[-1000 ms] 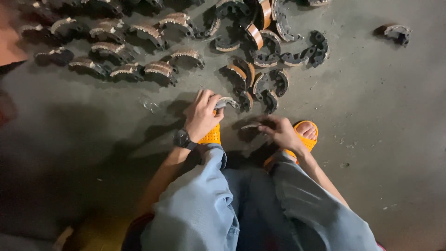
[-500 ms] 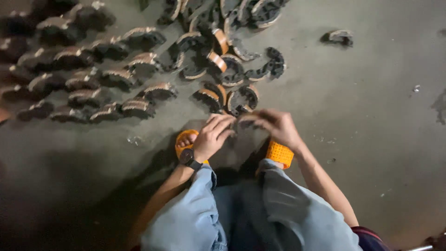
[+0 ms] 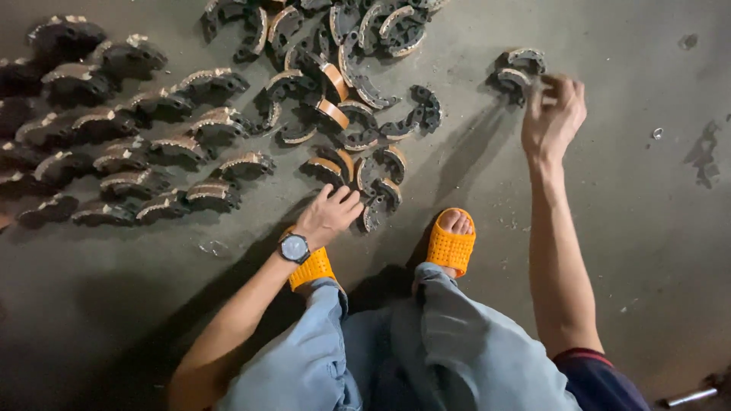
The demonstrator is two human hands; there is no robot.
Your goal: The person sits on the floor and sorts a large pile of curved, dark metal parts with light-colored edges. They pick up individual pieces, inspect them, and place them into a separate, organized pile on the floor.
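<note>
I squat on a grey concrete floor among curved brake shoes. My left hand (image 3: 329,215), with a black wristwatch, lies low in front of my left orange sandal (image 3: 311,266). Its fingers are stretched out and touch a dark brake shoe (image 3: 372,215) at the edge of a small cluster. My right hand (image 3: 554,114) is stretched far to the right, blurred, with its fingers spread and nothing seen in them. It hovers just beside two brake shoes (image 3: 519,70) lying apart from the rest.
Rows of brake shoes (image 3: 122,152) stand lined up on the left. A loose heap of brake shoes (image 3: 343,53) lies at the top centre. My right sandal (image 3: 451,245) is near the middle. A metal rod end (image 3: 689,396) shows at bottom right.
Both hands were together over a brake shoe in front of my feet. My right hand has since swung out to the far right pair, and my left hand has dropped to the floor.
</note>
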